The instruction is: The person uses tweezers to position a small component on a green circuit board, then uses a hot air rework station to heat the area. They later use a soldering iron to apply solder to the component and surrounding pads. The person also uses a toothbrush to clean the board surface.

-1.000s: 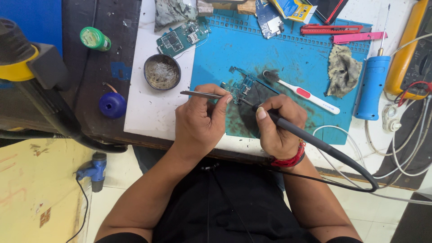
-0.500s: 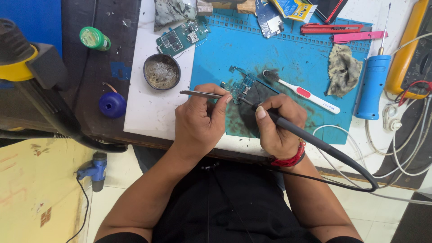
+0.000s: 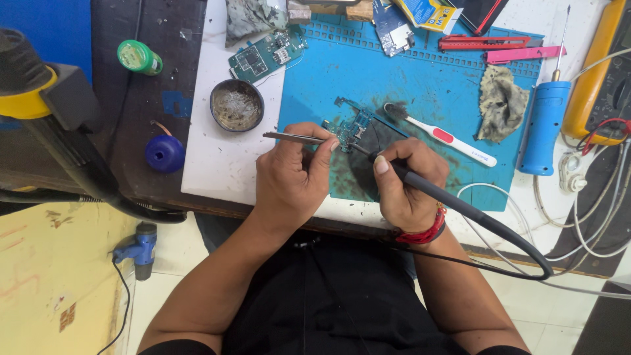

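A small blue-green circuit board (image 3: 353, 123) lies on the blue work mat (image 3: 420, 85), on a dark smudged patch. My left hand (image 3: 292, 177) grips metal tweezers (image 3: 289, 137), their tips lying toward the board's left edge. My right hand (image 3: 401, 184) holds a black soldering iron (image 3: 427, 187) like a pen, its tip resting at the board's lower right. A black cable runs from the iron off to the right and loops back under the table edge.
A round tin of flux (image 3: 236, 105) sits left of the mat. A white toothbrush (image 3: 440, 135), a rag (image 3: 501, 102), a blue screwdriver (image 3: 544, 125), another circuit board (image 3: 266, 54), a yellow multimeter (image 3: 601, 79) and white cables (image 3: 591, 204) surround the work area.
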